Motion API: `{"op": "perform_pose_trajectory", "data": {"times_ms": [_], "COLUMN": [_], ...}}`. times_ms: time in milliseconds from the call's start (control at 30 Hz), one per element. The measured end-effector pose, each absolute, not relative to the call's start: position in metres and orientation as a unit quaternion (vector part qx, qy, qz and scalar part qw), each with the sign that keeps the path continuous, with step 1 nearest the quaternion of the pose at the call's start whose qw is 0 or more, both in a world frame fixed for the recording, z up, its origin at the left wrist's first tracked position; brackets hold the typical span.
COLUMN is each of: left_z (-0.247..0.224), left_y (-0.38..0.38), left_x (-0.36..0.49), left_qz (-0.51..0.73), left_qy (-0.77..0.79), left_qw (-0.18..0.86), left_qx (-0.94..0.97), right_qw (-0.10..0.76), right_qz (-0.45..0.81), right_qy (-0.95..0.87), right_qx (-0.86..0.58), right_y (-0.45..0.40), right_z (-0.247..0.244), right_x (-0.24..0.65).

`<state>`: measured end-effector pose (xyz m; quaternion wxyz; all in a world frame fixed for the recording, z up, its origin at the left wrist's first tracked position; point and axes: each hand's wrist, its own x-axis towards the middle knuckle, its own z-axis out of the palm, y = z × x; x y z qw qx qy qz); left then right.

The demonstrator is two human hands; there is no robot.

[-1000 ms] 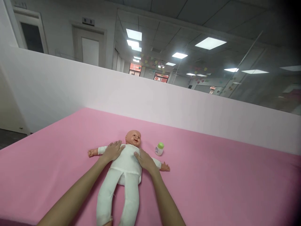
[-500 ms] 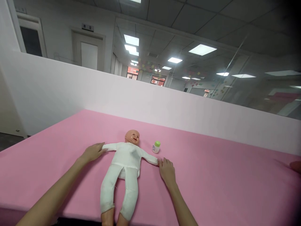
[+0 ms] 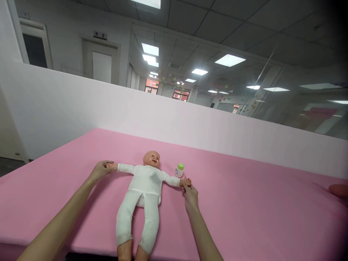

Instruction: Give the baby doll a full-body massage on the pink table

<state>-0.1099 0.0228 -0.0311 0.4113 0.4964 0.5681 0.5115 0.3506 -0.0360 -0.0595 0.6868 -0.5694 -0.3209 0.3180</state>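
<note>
Lying face-up, arms outstretched, a white-suited baby doll (image 3: 145, 183)

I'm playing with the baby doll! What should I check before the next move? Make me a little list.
1. Left hand holding the doll's hand: ok.
2. Right hand pinching the doll's other hand: ok.
3. Baby doll lying on its back, face up: ok.
4. Green-capped bottle standing upright: ok.
5. Bottle clear of the doll's arm: cannot tell, they look very close.
6. Doll's feet safely on the pink surface: not ok, they seem to reach its near edge.
</note>
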Motion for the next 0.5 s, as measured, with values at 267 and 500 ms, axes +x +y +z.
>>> {"op": "perform_pose_trajectory", "data": {"times_ms": [267,500], "left_z": [-0.012,-0.004], "left_y": [0.01,-0.025], "left_x": [-0.048,-0.002], "left_qz": [0.654,0.524], "left_qy": [0.469,0.388], "left_qw": [0.403,0.219], "left_qx": [0.436,0.726], "right_qw": [0.718,0.455], "right_qz": [0.194,-0.036], "right_qy": [-0.41,-0.795], "right_qx": [-0.527,-0.4], "right_y": [-0.032,-0.055], "right_z": [-0.011,-0.029], "right_x": [0.3,0.243]}}
